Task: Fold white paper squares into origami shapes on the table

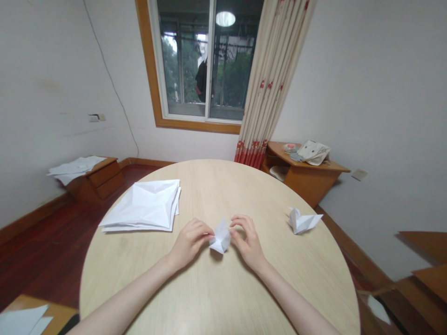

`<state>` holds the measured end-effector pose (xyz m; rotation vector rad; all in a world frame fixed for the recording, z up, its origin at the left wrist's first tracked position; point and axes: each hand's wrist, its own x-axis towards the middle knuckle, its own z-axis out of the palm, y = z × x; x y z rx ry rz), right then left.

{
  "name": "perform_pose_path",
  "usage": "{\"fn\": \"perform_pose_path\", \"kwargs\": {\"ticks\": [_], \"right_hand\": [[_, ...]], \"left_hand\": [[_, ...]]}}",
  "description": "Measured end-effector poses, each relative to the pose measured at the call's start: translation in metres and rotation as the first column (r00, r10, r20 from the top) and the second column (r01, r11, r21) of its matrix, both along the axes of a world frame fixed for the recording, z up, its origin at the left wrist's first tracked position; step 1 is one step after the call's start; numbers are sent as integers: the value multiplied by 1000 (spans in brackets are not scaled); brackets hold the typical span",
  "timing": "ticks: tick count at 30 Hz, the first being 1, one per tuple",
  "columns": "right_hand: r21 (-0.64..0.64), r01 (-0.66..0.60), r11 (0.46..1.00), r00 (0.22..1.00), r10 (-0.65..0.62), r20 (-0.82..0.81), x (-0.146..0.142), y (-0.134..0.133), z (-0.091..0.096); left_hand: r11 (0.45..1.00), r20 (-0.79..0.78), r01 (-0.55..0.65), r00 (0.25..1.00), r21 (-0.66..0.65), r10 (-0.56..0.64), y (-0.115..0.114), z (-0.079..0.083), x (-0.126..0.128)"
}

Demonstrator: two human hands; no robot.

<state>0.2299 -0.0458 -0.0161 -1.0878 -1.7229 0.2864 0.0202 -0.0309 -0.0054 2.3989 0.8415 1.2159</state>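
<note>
Tabletop [216, 186] open ahead; paper stack [143, 207] left, paper model [303, 221] right, seemingly well apart.

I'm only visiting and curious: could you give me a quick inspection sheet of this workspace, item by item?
Surface: round pale wooden table, with papers lying on it.
Job's things: small white folded paper piece, between both hands near the table's middle.
Clutter: stack of creased white paper sheets on the left; white folded paper figure on the right.
Grips: left hand and right hand each pinch one side of the folded piece.
Cables: thin white cable running down the left wall.
Surroundings: wood-framed window, striped cream curtain, orange wooden side table at the right wall, low wooden cabinet at the left wall with papers on top.
</note>
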Motion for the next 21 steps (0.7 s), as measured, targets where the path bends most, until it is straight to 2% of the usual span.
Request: {"fn": "perform_pose_path", "kwargs": {"ticks": [2, 5, 9, 14, 18, 21], "right_hand": [[-66, 16, 998, 998, -20, -61, 0, 3, -3], [-141, 29, 990, 999, -33, -24, 0, 6, -9], [-187, 40, 982, 998, -31, 50, 0, 9, -12], [-199, 36, 979, 999, -40, -15, 3, 11, -13], [-216, 27, 976, 996, -45, -80, 4, 13, -15], [-227, 37, 973, 989, -67, -130, 4, 15, -16]], "left_hand": [[1000, 6, 12, 1000, -10, -12, 0, 0, 0], [1000, 16, 13, 1000, -9, -13, -1, -1, 1], [1000, 14, 6, 1000, 23, -7, -3, 3, 1], [998, -34, 44, 999, 54, -42, -13, 16, 1], [984, -82, 21, 997, 174, -7, -14, 12, 2], [946, -88, 5, 996, 325, 25, -11, 3, 2]]}}
